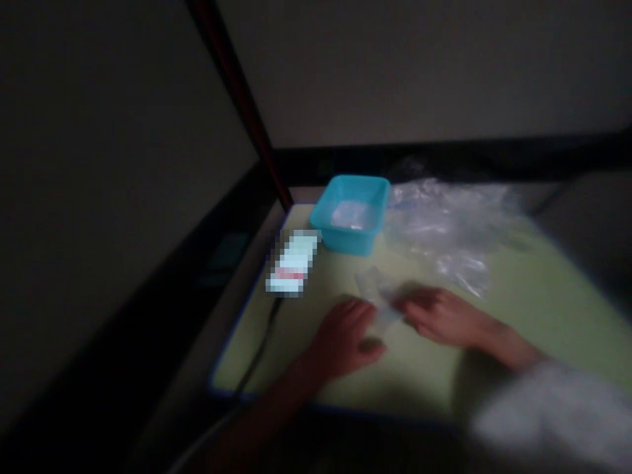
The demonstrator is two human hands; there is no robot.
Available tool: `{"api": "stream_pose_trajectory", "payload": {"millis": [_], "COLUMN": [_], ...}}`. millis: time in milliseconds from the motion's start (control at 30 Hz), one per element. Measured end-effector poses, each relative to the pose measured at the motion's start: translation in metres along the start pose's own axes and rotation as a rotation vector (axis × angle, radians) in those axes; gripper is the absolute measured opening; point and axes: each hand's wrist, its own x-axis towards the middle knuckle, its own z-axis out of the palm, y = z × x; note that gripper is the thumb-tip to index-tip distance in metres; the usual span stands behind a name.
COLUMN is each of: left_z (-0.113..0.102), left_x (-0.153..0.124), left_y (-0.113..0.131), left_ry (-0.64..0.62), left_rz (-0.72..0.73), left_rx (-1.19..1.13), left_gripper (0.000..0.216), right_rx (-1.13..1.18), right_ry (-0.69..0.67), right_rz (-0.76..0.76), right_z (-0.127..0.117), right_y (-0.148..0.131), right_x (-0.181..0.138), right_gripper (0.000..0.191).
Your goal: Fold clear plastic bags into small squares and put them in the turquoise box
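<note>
In the dim head view, a small clear plastic bag (376,288) lies between my hands on the pale yellow-green tabletop (523,316). My right hand (439,317) has its fingers closed at the bag's right side, pinching it; the fingertips are dark and blurred. At the bag's left edge is my left hand (345,337), palm down. Its fingers are bent, and a gap shows between them and the thumb. Whether the left fingertips touch the bag is hard to make out.
Behind my hands stands a teal plastic basket (348,242) with a whitish item (349,214) inside. A heap of clear plastic bags (444,227) spreads to its right. A lit, pixelated phone-like screen (293,263) sits on the left, with a dark cable (259,352) running from it.
</note>
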Motion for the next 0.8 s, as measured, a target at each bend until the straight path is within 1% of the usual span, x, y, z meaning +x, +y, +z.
{"api": "stream_pose_trajectory", "payload": {"millis": [100,200,267,333,400,467,600,700,800], "left_z": [0.003,0.005,0.006,0.006,0.005,0.004,0.006,0.012,0.017], "left_x": [0.007,0.013,0.015,0.016,0.018,0.020,0.026,0.033,0.039], "left_y": [-0.001,-0.004,-0.006,-0.007,-0.008,-0.009,-0.015,-0.021,-0.027], "left_ry": [0.029,0.067,0.081,0.079,0.069,0.068,0.078,0.074,0.091], "left_rz": [-0.033,-0.102,-0.163,-0.216,-0.263,-0.321,-0.466,-0.509,-0.553], "left_rx": [-0.027,-0.105,-0.167,-0.225,-0.282,-0.347,-0.522,-0.597,-0.642], "left_gripper": [0.020,0.020,0.020,0.020,0.019,0.020,0.019,0.015,0.011], "right_rx": [0.096,0.261,0.341,0.410,0.485,0.567,0.745,0.863,0.961], "right_ry": [0.012,0.046,0.092,0.149,0.200,0.227,0.287,0.328,0.364], "right_rz": [0.066,0.121,0.127,0.129,0.164,0.235,0.429,0.558,0.655], "right_z": [-0.002,0.001,0.006,0.013,0.018,0.022,0.022,0.023,0.027], "right_y": [0.002,0.006,0.009,0.011,0.012,0.012,0.007,0.004,0.004], "right_x": [-0.002,-0.004,-0.005,-0.004,-0.003,-0.001,0.007,0.014,0.020], "right_gripper": [0.027,0.021,0.021,0.020,0.020,0.019,0.018,0.023,0.031]}}
